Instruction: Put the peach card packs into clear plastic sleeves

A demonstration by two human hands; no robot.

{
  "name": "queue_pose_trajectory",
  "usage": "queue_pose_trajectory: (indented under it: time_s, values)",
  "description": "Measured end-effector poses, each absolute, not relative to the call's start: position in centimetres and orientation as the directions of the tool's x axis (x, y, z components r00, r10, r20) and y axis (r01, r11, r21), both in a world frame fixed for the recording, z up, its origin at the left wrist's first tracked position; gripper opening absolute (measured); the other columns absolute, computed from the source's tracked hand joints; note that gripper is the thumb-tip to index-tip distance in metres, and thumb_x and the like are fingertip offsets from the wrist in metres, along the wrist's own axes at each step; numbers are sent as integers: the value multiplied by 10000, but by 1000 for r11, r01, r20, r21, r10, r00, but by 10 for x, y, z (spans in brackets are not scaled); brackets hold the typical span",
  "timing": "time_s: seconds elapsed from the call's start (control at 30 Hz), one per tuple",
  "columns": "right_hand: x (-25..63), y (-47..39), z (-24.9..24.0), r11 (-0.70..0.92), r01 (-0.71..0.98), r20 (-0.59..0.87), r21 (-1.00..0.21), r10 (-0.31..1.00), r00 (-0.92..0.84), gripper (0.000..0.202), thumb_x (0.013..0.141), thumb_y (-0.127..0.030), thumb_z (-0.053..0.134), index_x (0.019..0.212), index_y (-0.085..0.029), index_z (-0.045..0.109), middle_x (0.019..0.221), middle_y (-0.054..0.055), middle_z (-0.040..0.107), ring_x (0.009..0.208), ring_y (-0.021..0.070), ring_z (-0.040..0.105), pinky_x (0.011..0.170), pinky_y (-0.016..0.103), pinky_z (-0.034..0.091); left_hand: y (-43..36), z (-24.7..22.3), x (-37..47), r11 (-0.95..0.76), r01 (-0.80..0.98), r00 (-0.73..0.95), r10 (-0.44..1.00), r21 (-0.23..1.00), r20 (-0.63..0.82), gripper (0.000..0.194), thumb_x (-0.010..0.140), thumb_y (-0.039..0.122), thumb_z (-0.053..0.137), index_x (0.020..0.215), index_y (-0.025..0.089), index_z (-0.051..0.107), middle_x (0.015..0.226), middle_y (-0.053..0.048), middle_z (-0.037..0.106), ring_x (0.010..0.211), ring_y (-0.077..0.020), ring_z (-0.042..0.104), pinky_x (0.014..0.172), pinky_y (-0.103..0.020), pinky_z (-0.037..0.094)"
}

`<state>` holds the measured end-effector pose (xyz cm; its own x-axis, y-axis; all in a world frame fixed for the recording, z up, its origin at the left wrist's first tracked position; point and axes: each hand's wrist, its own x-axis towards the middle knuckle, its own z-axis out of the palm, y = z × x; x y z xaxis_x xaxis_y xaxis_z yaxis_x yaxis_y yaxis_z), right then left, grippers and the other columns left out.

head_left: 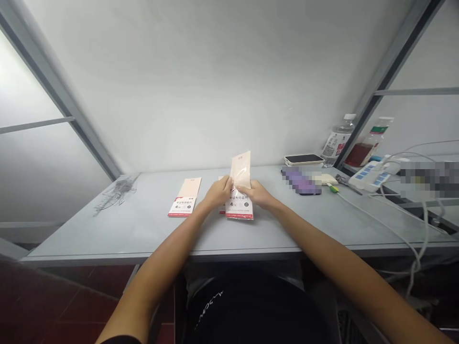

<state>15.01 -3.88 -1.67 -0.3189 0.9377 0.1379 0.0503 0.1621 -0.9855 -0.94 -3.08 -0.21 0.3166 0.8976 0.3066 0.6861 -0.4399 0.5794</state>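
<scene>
Between both hands I hold a ruler set packet [239, 210], pale pink above with a white and red printed label below, in a shiny clear sleeve. My left hand [219, 191] pinches its left edge near mid-height. At the right edge, my right hand [258, 194] grips it with the thumb across the front. The packet is raised over the desk and tilted up towards me. Partly hidden behind it is another packet [222, 209] with the same red edge. To the left lie similar packets [185, 197], apparently stacked; how many I cannot tell.
On the right of the grey desk [150, 239] are a phone [304, 159], a blurred purple item [301, 181], a white power strip [373, 176] with cables, and two bottles [337, 141] by the frame. Dark scribbles [120, 191] mark the left corner.
</scene>
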Motion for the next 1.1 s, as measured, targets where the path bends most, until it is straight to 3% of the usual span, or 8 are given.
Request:
queue_pose_trajectory:
  time_s: [0.2, 0.33, 0.47, 0.53, 0.63, 0.73, 0.93, 1.1]
  values:
    - [152, -38, -19, 185, 2, 175, -983, 932, -317, 309, 721, -418, 644, 848, -137, 661, 820, 79, 697, 751, 227, 642, 645, 325, 498, -24, -4, -11, -387, 539, 250, 922, 748, 296, 311, 899, 364, 259, 639, 208, 333, 621, 2, 464, 578, -126, 462, 560, -263, 384]
    - [150, -38, -17, 180, -13, 177, -984, 948, -263, 334, 735, -429, 636, 889, -134, 663, 912, 102, 693, 815, 238, 644, 714, 347, 500, -21, -4, -15, -313, 479, 157, 950, 820, 271, 333, 902, 416, 236, 681, 205, 368, 631, 4, 463, 523, -110, 464, 500, -249, 392]
    - [148, -37, -14, 216, -78, 228, -973, 946, -232, 367, 725, -418, 654, 969, -145, 624, 977, 104, 680, 856, 236, 642, 729, 349, 505, -21, -5, -21, -285, 589, 37, 944, 756, 327, 178, 883, 326, 338, 983, 214, 434, 823, -18, 574, 609, -120, 535, 586, -266, 434]
    - [148, -36, -13, 226, -81, 238, -971, 949, -207, 394, 708, -403, 674, 997, -146, 599, 991, 106, 674, 858, 234, 642, 727, 350, 507, -21, -6, -22, -359, 643, 63, 905, 676, 421, 223, 837, 221, 406, 1058, 225, 437, 973, -39, 577, 721, -129, 558, 678, -282, 449]
    - [148, -35, -13, 235, -68, 243, -970, 951, -192, 425, 696, -410, 683, 1012, -142, 585, 1013, 112, 667, 879, 238, 637, 749, 361, 506, -23, -3, -19, -440, 606, 141, 879, 662, 455, 203, 770, 121, 413, 914, 204, 530, 1076, -51, 552, 887, -142, 553, 775, -285, 451]
    - [149, -34, -13, 249, -68, 257, -966, 948, -186, 445, 705, -437, 668, 1036, -154, 580, 1054, 111, 657, 912, 237, 632, 780, 368, 504, -24, 3, -15, -350, 434, 154, 937, 830, 314, 158, 775, 164, 395, 808, 178, 548, 1062, -52, 579, 924, -148, 555, 759, -269, 467]
    - [151, -35, -10, 233, -37, 235, -972, 944, -234, 470, 699, -467, 666, 1040, -156, 576, 1026, 106, 668, 893, 235, 639, 769, 371, 509, -24, 4, -16, -228, 82, 270, 942, 970, 198, 283, 762, 429, 521, 678, 160, 498, 750, -21, 583, 695, -118, 547, 650, -252, 454]
    - [153, -33, -9, 203, -133, 228, -970, 949, -218, 417, 704, -424, 680, 1014, -181, 545, 931, 77, 690, 786, 217, 661, 709, 363, 530, -24, 7, -17, -152, -43, 250, 955, 987, 158, 347, 674, 457, 642, 621, 154, 482, 684, -9, 558, 661, -107, 532, 667, -263, 443]
